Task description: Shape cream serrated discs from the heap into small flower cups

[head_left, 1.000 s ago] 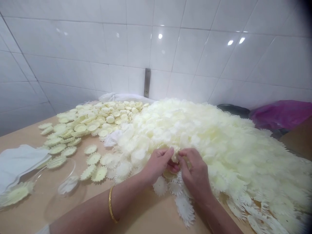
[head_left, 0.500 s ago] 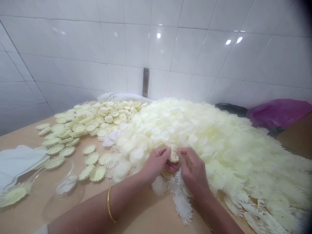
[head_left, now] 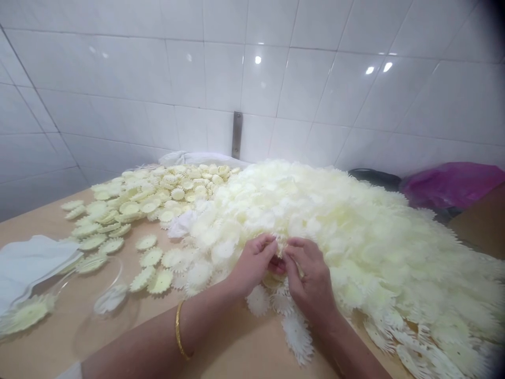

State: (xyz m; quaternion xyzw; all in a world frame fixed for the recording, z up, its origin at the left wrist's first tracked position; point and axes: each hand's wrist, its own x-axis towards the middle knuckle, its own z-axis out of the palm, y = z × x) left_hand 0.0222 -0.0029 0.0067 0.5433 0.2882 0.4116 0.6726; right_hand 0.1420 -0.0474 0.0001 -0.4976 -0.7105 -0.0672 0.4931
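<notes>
Both hands meet at the front edge of a large heap of pale, fringed discs (head_left: 355, 231). My left hand (head_left: 258, 263) has thumb and fingers pinched on a small pale fringed piece (head_left: 281, 243). My right hand (head_left: 310, 273) pinches the same piece from the other side, its fingertips almost touching those of the left. Much of the piece is hidden by the fingers. Below the hands, loose white fringed discs (head_left: 298, 334) lie on the table.
At the left is a pile of thicker yellowish discs (head_left: 130, 208) on the wooden table (head_left: 244, 347). White sheets (head_left: 31, 268) and a clear looped strand with a white piece (head_left: 110, 299) lie nearer. A purple bag (head_left: 450, 184) sits at the back right, before the tiled wall.
My right hand has moved slightly left, closer to my left hand, and the piece between them shows less. My left hand has hardly moved.
</notes>
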